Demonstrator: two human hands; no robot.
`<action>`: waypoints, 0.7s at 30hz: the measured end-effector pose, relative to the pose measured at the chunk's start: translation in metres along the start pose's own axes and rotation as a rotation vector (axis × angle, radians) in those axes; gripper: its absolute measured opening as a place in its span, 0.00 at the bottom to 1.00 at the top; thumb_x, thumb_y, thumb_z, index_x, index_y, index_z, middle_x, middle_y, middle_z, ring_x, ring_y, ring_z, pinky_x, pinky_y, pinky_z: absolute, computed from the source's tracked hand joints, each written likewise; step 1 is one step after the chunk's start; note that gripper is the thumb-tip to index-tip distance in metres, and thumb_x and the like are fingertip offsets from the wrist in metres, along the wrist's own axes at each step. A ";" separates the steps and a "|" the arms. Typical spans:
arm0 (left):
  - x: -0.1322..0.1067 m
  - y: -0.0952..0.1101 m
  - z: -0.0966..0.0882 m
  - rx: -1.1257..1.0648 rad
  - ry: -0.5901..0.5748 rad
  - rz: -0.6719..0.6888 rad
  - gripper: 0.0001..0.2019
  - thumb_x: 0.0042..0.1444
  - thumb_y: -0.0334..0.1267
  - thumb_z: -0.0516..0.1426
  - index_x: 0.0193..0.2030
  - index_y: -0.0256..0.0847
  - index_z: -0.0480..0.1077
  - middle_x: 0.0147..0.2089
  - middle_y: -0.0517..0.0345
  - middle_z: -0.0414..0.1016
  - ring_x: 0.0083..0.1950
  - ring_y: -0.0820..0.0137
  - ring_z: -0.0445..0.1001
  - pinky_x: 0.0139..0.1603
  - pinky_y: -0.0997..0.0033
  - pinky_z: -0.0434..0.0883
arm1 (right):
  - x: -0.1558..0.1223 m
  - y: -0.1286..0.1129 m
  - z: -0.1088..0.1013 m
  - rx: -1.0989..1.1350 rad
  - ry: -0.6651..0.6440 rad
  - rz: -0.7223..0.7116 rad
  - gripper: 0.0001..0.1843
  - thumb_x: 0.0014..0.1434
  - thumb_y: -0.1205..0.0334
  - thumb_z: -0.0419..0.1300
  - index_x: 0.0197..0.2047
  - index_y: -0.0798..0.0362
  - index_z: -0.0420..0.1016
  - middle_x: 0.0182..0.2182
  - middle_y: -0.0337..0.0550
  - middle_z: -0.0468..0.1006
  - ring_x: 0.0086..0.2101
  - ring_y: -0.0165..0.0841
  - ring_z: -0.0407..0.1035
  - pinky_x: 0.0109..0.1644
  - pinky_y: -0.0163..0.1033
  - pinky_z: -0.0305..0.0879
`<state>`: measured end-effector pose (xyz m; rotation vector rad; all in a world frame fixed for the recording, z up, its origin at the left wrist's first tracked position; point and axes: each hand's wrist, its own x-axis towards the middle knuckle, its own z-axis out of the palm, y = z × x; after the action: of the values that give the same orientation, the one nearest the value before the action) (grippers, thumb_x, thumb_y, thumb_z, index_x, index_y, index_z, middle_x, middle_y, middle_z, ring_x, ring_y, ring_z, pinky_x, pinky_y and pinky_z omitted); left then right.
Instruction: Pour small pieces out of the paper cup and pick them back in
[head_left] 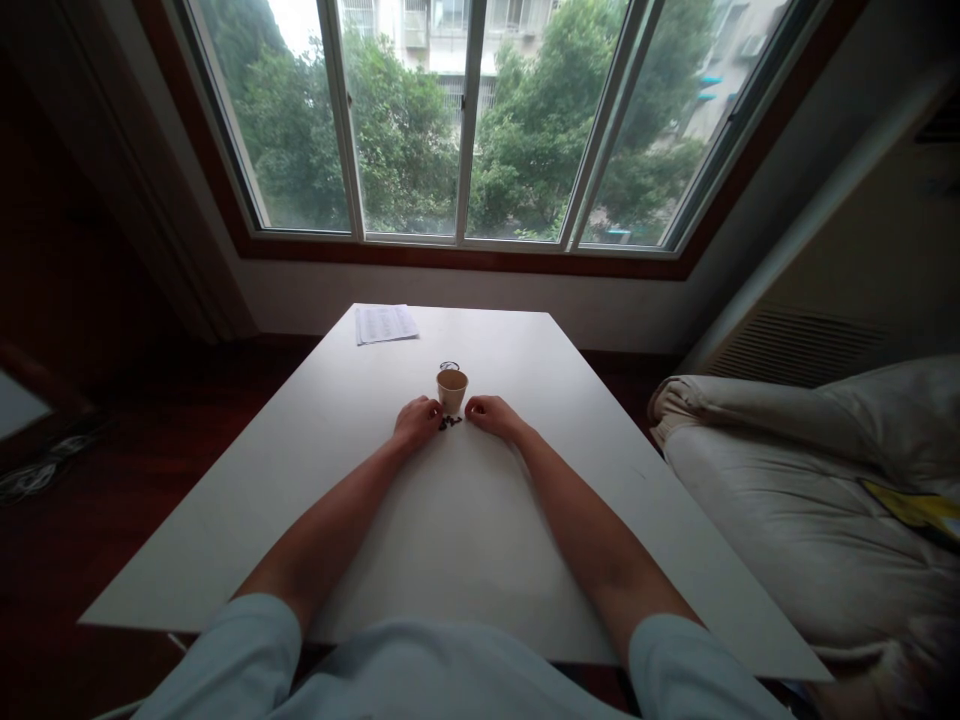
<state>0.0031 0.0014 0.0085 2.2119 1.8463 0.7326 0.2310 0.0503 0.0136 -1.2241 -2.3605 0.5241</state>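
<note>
A light brown paper cup (452, 392) stands upright on the white table (420, 560), its mouth facing up. Several small dark pieces (450, 423), too small to name, lie loose just in front of it. My left hand (418, 418) rests at the cup's left with its fingers curled, close beside the dark pieces. At the cup's right is my right hand (491, 413), its fingers bent together. Whatever either hand may hold between its fingertips is hidden or too small to see. Behind the cup lies a thin dark loop (449, 366), partly covered by the rim.
Printed paper sheets (385, 324) lie at the table's far left corner. A window (465, 130) is beyond the table. On the right stands a sofa (787, 500) with a pale cover and a yellow item (911, 508). Cables (45, 465) lie at the far left.
</note>
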 end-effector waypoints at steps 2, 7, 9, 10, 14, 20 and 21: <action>0.000 0.000 -0.001 0.008 0.000 -0.003 0.09 0.62 0.41 0.55 0.41 0.46 0.77 0.41 0.55 0.74 0.42 0.68 0.71 0.40 0.70 0.64 | 0.000 -0.001 0.003 0.000 -0.004 -0.016 0.08 0.56 0.61 0.61 0.37 0.49 0.81 0.30 0.37 0.78 0.30 0.29 0.67 0.35 0.31 0.58; 0.000 0.001 -0.003 0.019 -0.008 -0.008 0.10 0.62 0.42 0.55 0.41 0.46 0.77 0.42 0.55 0.74 0.41 0.68 0.71 0.40 0.70 0.64 | 0.001 -0.002 0.009 0.023 0.015 -0.024 0.08 0.54 0.61 0.63 0.38 0.48 0.81 0.29 0.36 0.77 0.29 0.28 0.66 0.35 0.32 0.57; -0.001 0.002 -0.004 0.020 -0.014 -0.009 0.09 0.62 0.42 0.55 0.41 0.46 0.77 0.42 0.55 0.74 0.42 0.68 0.72 0.40 0.70 0.64 | 0.001 -0.001 0.011 0.041 0.026 -0.029 0.08 0.53 0.62 0.64 0.38 0.47 0.81 0.29 0.35 0.76 0.29 0.28 0.66 0.35 0.32 0.57; -0.001 0.003 -0.005 0.019 -0.016 -0.010 0.09 0.62 0.41 0.55 0.41 0.46 0.77 0.43 0.55 0.74 0.42 0.68 0.72 0.41 0.70 0.65 | 0.001 0.000 0.011 0.049 0.031 -0.036 0.08 0.53 0.63 0.64 0.38 0.47 0.82 0.29 0.35 0.76 0.29 0.28 0.65 0.35 0.32 0.57; -0.003 0.006 -0.007 0.010 -0.028 -0.024 0.10 0.62 0.41 0.55 0.42 0.46 0.78 0.44 0.54 0.74 0.43 0.67 0.72 0.42 0.70 0.65 | 0.001 0.003 0.014 0.060 0.049 -0.075 0.09 0.53 0.63 0.64 0.38 0.45 0.82 0.29 0.34 0.75 0.29 0.28 0.66 0.35 0.32 0.57; -0.003 0.007 -0.007 0.005 -0.024 -0.013 0.10 0.62 0.40 0.55 0.43 0.47 0.78 0.43 0.55 0.74 0.44 0.67 0.72 0.43 0.70 0.66 | 0.001 0.001 0.017 0.073 0.025 -0.090 0.11 0.53 0.61 0.65 0.41 0.45 0.81 0.28 0.33 0.75 0.27 0.27 0.65 0.34 0.32 0.56; -0.003 0.007 -0.007 0.007 -0.024 -0.011 0.10 0.61 0.40 0.55 0.42 0.47 0.78 0.43 0.55 0.74 0.44 0.67 0.72 0.44 0.70 0.66 | 0.001 0.000 0.018 0.073 0.020 -0.104 0.11 0.53 0.61 0.65 0.41 0.45 0.81 0.28 0.33 0.75 0.28 0.27 0.65 0.34 0.32 0.56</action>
<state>0.0057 -0.0042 0.0170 2.2032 1.8508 0.6962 0.2208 0.0487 -0.0011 -1.0636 -2.3519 0.5556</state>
